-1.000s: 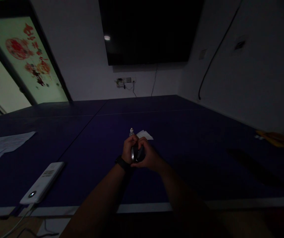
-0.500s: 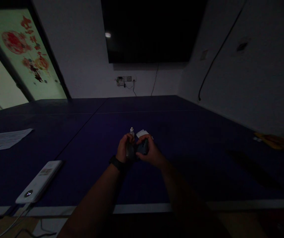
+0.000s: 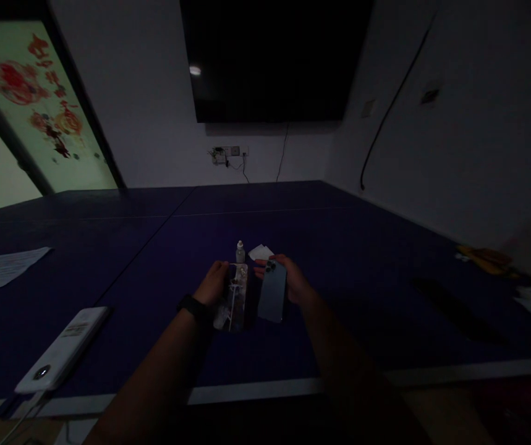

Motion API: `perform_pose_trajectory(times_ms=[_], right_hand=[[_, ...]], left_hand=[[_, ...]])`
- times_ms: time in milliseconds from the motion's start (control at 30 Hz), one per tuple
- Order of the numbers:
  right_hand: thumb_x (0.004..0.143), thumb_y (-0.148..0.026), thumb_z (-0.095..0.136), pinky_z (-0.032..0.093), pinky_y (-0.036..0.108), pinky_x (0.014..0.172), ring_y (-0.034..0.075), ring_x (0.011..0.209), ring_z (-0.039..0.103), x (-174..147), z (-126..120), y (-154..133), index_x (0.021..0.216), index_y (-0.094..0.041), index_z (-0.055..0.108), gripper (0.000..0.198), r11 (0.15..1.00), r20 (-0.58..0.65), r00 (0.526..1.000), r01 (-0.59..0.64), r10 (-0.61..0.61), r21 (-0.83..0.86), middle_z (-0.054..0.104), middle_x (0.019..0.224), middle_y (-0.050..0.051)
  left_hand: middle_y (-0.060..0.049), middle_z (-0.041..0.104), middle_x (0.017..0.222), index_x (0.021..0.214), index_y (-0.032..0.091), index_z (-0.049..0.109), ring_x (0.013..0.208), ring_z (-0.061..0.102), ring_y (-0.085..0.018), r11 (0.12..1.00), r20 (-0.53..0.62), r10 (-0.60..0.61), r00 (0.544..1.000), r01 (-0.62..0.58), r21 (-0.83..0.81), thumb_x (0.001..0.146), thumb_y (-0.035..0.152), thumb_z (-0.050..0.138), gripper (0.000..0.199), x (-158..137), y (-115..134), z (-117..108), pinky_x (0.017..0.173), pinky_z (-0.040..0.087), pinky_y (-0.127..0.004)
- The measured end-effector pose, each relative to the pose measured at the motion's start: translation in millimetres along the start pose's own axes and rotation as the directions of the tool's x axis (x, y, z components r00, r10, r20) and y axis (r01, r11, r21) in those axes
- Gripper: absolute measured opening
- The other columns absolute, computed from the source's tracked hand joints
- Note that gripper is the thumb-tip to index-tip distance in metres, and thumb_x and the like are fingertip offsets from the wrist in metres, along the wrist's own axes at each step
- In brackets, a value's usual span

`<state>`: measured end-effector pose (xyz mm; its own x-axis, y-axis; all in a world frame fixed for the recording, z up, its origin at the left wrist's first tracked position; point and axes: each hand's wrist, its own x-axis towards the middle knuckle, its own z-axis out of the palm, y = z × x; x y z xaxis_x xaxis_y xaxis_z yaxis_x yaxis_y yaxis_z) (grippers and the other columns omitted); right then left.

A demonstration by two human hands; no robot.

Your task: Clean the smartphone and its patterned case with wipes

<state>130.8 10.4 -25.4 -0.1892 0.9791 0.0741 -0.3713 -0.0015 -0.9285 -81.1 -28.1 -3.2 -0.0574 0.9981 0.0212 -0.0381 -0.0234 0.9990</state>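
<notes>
Left hand (image 3: 213,285) fingers closed round clear phone case (image 3: 234,298) – right hand (image 3: 293,283) fingers gripping blue phone (image 3: 272,292), back up. Both just apart, above dark blue surface (image 3: 362,290); small bottle (image 3: 240,252) beyond.

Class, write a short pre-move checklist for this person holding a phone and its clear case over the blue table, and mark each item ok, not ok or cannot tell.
1. Phone gripped in right hand: ok.
2. Clear case held in left hand: ok.
3. Phone fully out of the case: ok.
4. Small bottle standing upright beyond the hands: ok.
5. White paper apart from the phone: ok.
6. Phone screen free of damage: cannot tell, its back faces the camera.
</notes>
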Motion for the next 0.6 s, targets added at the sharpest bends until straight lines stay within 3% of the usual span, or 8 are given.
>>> perform_pose_trajectory(times_ms=[133, 300, 433, 600], right_hand=[[0.102, -0.044, 0.063, 0.061, 0.042, 0.085, 0.021, 0.097, 0.070, 5.2, -2.9, 10.0, 0.124, -0.016, 0.064, 0.036, 0.991, 0.004, 0.992, -0.123, 0.124, -0.057, 0.069, 0.118, 0.009], [0.102, -0.039, 0.065, 0.061, 0.042, 0.086, 0.022, 0.101, 0.069, 12.8, -10.9, 17.0, 0.127, -0.017, 0.063, 0.034, 0.965, 0.024, 0.989, -0.138, 0.147, -0.225, 0.067, 0.124, 0.009], [0.101, -0.039, 0.066, 0.061, 0.043, 0.087, 0.023, 0.103, 0.069, 21.5, -23.6, 17.2, 0.126, -0.017, 0.064, 0.033, 0.905, 0.054, 0.993, -0.070, 0.102, -0.419, 0.067, 0.124, 0.009], [0.101, -0.038, 0.065, 0.059, 0.044, 0.093, 0.024, 0.109, 0.068, 32.9, -40.4, 18.8, 0.124, -0.019, 0.066, 0.029, 0.774, 0.116, 0.993, 0.074, 0.000, -0.629, 0.066, 0.129, 0.009]], left_hand=[[-0.001, 0.061, 0.078, 0.091, 0.021, 0.051, 0.070, 0.061, -0.018, 0.991, 0.005, -0.060, 0.998, 0.059, 0.119, 0.092, 0.054, 0.054, 0.034, 1.7, -15.5, -1.5, 0.065, 0.048, -0.030], [-0.006, 0.066, 0.085, 0.093, 0.021, 0.051, 0.079, 0.064, -0.021, 0.933, -0.073, -0.036, 0.997, 0.060, 0.354, 0.097, 0.051, 0.046, 0.030, 5.8, -24.5, -6.9, 0.072, 0.048, -0.032], [-0.011, 0.070, 0.091, 0.091, 0.022, 0.053, 0.090, 0.067, -0.026, 0.804, -0.110, 0.010, 0.994, 0.057, 0.591, 0.099, 0.043, 0.046, 0.023, 7.4, -22.6, -9.9, 0.076, 0.045, -0.034], [-0.020, 0.073, 0.101, 0.093, 0.022, 0.056, 0.099, 0.070, -0.033, 0.576, -0.079, 0.028, 0.996, 0.049, 0.816, 0.101, 0.042, 0.041, 0.027, 6.3, -16.4, -10.8, 0.081, 0.043, -0.039]])
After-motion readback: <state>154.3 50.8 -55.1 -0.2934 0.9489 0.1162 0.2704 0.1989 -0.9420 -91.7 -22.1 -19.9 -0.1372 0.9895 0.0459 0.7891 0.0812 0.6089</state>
